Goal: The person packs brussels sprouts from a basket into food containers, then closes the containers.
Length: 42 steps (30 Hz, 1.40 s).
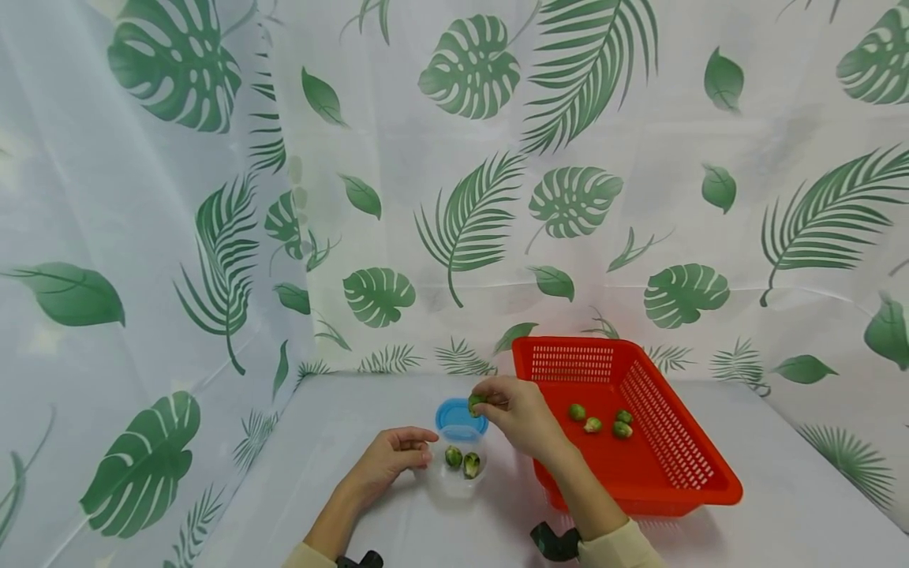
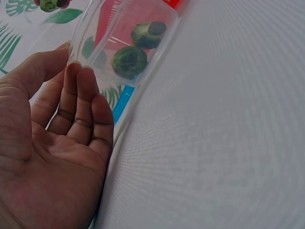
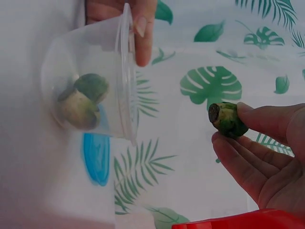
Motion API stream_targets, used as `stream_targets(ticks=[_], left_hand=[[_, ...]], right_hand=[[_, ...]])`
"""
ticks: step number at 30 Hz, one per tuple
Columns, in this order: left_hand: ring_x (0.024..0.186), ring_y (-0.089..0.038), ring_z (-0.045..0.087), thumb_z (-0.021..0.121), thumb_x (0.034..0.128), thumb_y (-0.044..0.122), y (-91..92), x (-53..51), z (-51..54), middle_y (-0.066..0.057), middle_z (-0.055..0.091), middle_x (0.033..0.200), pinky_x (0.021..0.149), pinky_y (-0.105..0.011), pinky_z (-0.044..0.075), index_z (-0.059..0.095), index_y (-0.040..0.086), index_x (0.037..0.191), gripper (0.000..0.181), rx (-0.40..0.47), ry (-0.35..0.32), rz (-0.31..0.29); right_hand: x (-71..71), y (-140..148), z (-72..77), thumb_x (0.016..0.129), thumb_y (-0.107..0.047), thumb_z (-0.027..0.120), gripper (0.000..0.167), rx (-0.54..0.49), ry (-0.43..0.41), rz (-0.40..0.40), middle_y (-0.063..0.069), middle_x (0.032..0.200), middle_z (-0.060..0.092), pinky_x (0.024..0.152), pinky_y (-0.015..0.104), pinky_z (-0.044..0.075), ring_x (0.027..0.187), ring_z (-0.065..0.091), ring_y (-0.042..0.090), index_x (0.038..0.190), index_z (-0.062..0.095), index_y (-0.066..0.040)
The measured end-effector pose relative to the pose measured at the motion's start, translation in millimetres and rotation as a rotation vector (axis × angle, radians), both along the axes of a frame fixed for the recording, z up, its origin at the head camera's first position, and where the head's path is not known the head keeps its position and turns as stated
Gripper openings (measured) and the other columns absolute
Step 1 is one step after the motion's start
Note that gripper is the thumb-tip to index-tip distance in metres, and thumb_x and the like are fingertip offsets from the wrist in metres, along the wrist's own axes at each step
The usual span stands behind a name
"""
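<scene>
A clear plastic container (image 1: 453,483) stands on the table with two Brussels sprouts (image 1: 472,465) inside. My left hand (image 1: 389,459) holds the container's rim at its left side, thumb and fingertips at the edge in the left wrist view. Above the container, my right hand (image 1: 524,416) pinches another Brussels sprout (image 3: 228,119) between thumb and fingers, its cut stem end showing in the right wrist view. Just behind the container lies a blue lid (image 1: 454,413), partly hidden by the right hand.
A red plastic basket (image 1: 682,394) with perforated sides stands to the right, with several loose Brussels sprouts (image 1: 592,425) on its floor. The right forearm passes over its near left edge. A leaf-patterned curtain (image 1: 454,197) hangs behind the white table (image 1: 284,489).
</scene>
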<state>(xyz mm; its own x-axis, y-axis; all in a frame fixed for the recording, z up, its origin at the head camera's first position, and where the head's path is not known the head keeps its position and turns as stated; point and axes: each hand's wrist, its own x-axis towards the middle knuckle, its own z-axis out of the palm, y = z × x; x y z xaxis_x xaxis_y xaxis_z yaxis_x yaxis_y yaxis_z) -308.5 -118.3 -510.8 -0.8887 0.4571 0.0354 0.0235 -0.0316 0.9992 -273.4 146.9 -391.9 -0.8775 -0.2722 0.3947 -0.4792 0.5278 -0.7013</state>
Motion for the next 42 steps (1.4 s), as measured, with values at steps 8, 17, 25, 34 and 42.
stream_targets(ticks=[8,17,25,34,42], left_hand=[[0.082,-0.008,0.067,0.072,0.0945,0.004,-0.8,-1.0,-0.1,0.006,0.070,0.090,0.078,-0.026,0.057,0.062,-0.013,0.132,0.043,-0.007,0.002,0.000],[0.083,-0.008,0.068,0.070,0.0953,0.003,-2.1,-1.0,0.0,0.006,0.071,0.091,0.079,-0.027,0.058,0.065,-0.010,0.130,0.038,-0.008,0.006,-0.002],[0.085,-0.008,0.068,0.070,0.0956,0.003,-2.9,-0.6,0.5,0.004,0.072,0.095,0.080,-0.027,0.058,0.064,-0.010,0.131,0.039,-0.014,0.004,-0.005],[0.086,-0.008,0.068,0.074,0.0936,0.007,-1.8,0.7,1.2,0.001,0.073,0.099,0.081,-0.026,0.057,0.061,-0.012,0.133,0.045,0.001,0.013,-0.022],[0.085,-0.009,0.068,0.071,0.0948,0.004,-0.9,1.4,2.0,0.001,0.072,0.096,0.080,-0.026,0.057,0.061,-0.014,0.132,0.042,0.004,0.016,-0.015]], right_hand=[[0.8,-3.9,-5.3,0.093,-0.010,0.078,0.016,0.066,-0.004,0.001,-0.005,0.095,0.075,0.080,0.030,0.063,0.086,0.074,0.015,0.107,0.078,-0.017],[0.8,-8.8,-10.0,0.093,-0.013,0.079,0.015,0.138,-0.011,0.054,-0.007,0.095,0.077,0.081,0.029,0.062,0.085,0.073,0.009,0.107,0.079,-0.017],[-0.7,-9.3,-12.5,0.093,-0.014,0.078,0.017,0.207,-0.060,0.080,-0.004,0.101,0.076,0.081,0.032,0.063,0.086,0.072,0.009,0.109,0.079,-0.011],[2.3,-11.8,-14.8,0.093,-0.010,0.077,0.012,0.266,-0.038,0.096,-0.003,0.097,0.077,0.078,0.028,0.062,0.081,0.069,0.007,0.105,0.080,-0.012],[1.3,-15.0,-17.8,0.091,-0.006,0.078,0.012,0.311,-0.022,0.107,-0.003,0.094,0.078,0.076,0.024,0.060,0.077,0.066,0.006,0.102,0.081,-0.012]])
